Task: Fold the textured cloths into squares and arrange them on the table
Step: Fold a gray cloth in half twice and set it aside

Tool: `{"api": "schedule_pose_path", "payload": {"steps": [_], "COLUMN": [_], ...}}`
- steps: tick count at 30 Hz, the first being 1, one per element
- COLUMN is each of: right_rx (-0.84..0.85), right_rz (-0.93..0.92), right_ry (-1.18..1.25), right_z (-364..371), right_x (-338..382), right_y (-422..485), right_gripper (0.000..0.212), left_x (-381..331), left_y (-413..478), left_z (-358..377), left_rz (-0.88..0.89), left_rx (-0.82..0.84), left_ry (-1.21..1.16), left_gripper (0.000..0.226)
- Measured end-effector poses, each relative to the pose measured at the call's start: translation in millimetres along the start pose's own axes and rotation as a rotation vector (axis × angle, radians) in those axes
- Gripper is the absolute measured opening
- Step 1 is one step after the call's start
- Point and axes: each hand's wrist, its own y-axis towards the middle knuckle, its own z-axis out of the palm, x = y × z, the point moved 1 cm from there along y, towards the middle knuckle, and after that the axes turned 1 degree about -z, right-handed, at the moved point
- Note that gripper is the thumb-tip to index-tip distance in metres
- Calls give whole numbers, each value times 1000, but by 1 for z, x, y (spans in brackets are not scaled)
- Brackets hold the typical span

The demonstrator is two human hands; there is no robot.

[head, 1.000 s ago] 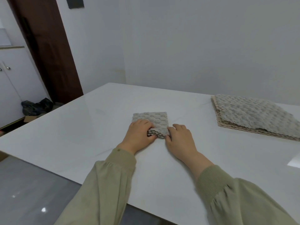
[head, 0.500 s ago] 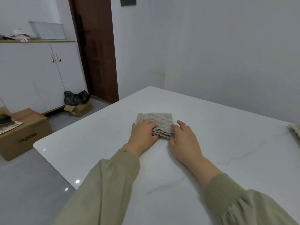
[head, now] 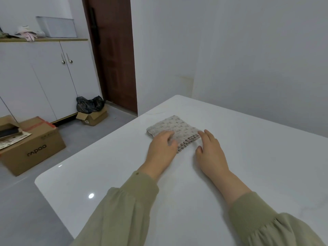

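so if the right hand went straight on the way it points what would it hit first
Most likely the folded cloth, at its right edge: the right hand lies beside it, fingertips perhaps touching.

Folded cloth (head: 174, 127) under left hand (head: 162, 148): nubby bubble weave, matt grey-beige, layered edges showing beside right hand (head: 211, 154). Table (head: 257, 157) beneath: white, smooth, glossy, faintly veined. Sleeves (head: 127, 210): soft matt olive fabric, ribbed cuffs. Left of grip: matt cardboard box (head: 35, 148), dark wood-grain door (head: 115, 50).

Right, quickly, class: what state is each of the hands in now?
Left hand: open, resting on the folded cloth.
Right hand: open, holding nothing, beside the cloth.
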Motion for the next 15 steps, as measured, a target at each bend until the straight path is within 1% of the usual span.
{"api": "schedule_pose_path", "payload": {"steps": [2,4,6,10,15], "right_rx": [19,49,90,168,168], "right_rz": [-23,-77,-124,-118,-159], "right_ry": [0,-9,-43,-105,-85], "right_z": [2,4,8,15,30], "right_x": [-3,-3,-3,-3,-1], "right_y": [6,11,17,34,56], "right_gripper": [50,46,41,43,47], "left_x": [8,14,15,12,13], "left_y": [0,0,2,12,28], "left_z": [-2,4,10,19,27], "left_rz": [29,-17,-72,-126,-223], "left_rx": [45,148,193,178,126], "left_ry": [184,400,529,631,660], "left_gripper": [39,47,51,53,54]}}
